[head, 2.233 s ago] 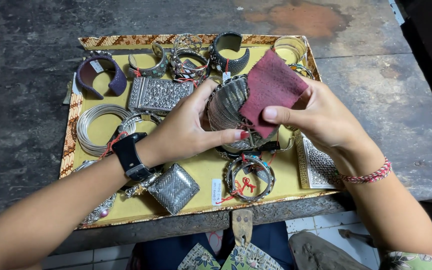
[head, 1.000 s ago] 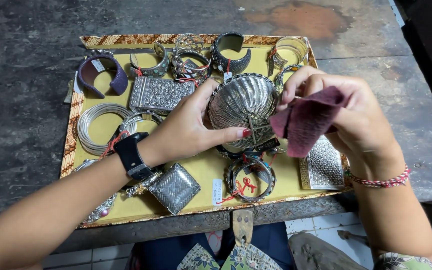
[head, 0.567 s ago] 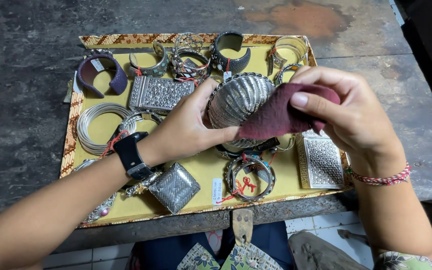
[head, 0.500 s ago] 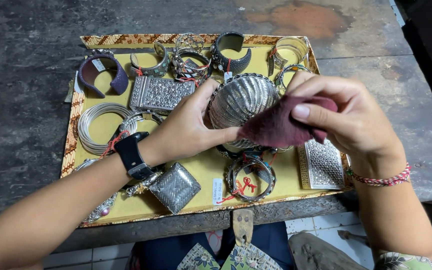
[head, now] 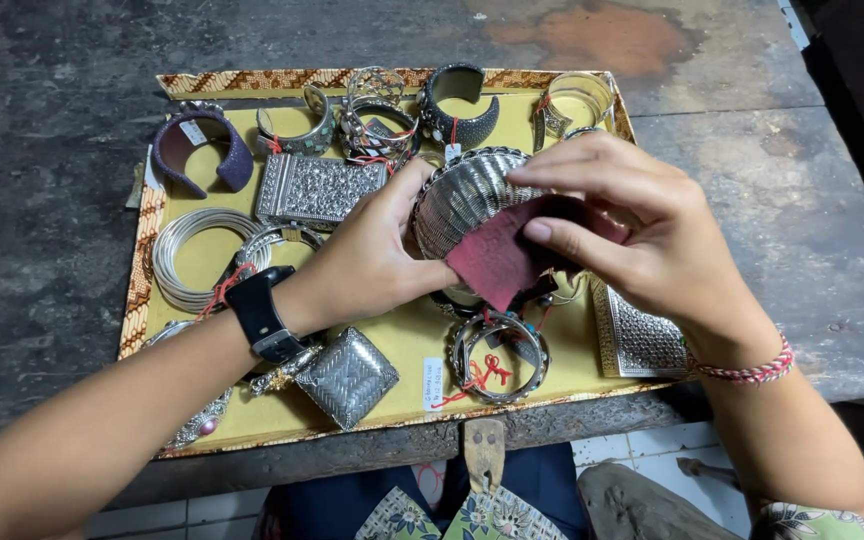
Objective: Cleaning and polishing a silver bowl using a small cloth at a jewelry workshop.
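While our left hand [head: 377, 255] cups the ribbed silver cuff [head: 467, 195] from the side, fingers curled about its edge, our right hand [head: 642, 235] pinches a dark red cloth [head: 497, 262] between thumb and fingers and presses it against the cuff's face. We hold both just above a yellow tray [head: 407, 345] with a patterned border, which lies on a dark, worn stone table [head: 42, 210] marked by a rusty stain [head: 602, 30] at the far edge. Pale floor tiles [head: 642, 460] show below the table's near edge. On the tray around our hands lie a purple cuff [head: 197, 150], a stack of thin wire bangles [head: 187, 255], a flat ornate silver box [head: 317, 188], a woven silver case [head: 347, 375] and a bangle with red thread [head: 497, 355]. Our right hand hides much of another patterned silver box [head: 642, 340], and our left forearm covers the pieces at the tray's near-left corner. We cannot make out what sits beneath the cuff.
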